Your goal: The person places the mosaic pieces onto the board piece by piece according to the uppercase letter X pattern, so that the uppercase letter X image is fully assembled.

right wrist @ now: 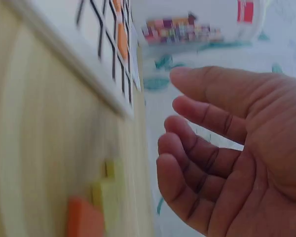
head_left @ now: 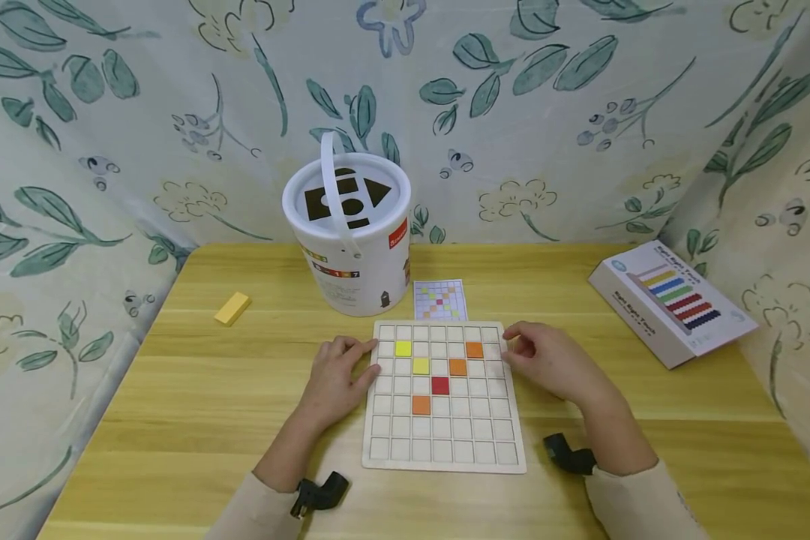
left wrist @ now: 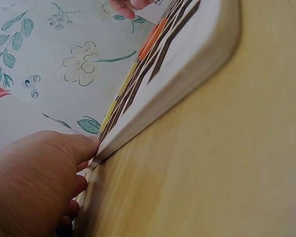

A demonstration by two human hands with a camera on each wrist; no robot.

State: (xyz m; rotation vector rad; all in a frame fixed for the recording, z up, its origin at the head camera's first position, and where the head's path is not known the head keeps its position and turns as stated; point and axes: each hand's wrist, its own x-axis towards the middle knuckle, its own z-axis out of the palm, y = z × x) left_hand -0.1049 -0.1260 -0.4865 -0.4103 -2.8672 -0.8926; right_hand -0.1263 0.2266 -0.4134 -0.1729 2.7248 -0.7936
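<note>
Two hands flank the grid board [head_left: 445, 450], which lies flat on the wooden table [head_left: 175, 450]. The left hand [head_left: 334, 382] has thumb and index parted, touching the left edge without really gripping it. The right hand [head_left: 556, 360] has loosely bent fingers, holds nothing and sits just beside the right edge; can't tell if it's touching.

Looks like steadying the board, so light, even pressure low on both sides seems smart, otherwise the coloured tiles [head_left: 440, 385] might jump their squares.

Not much room to shove it forward tbh: the pattern card [head_left: 440, 298] is right at the far edge, with the bucket [head_left: 358, 240] near it. Yellow block [head_left: 232, 308] off left, white box [head_left: 675, 300] off right. An orange piece [right wrist: 85, 219] and a pale yellow piece [right wrist: 107, 200] near the right hand could easily get knocked.
</note>
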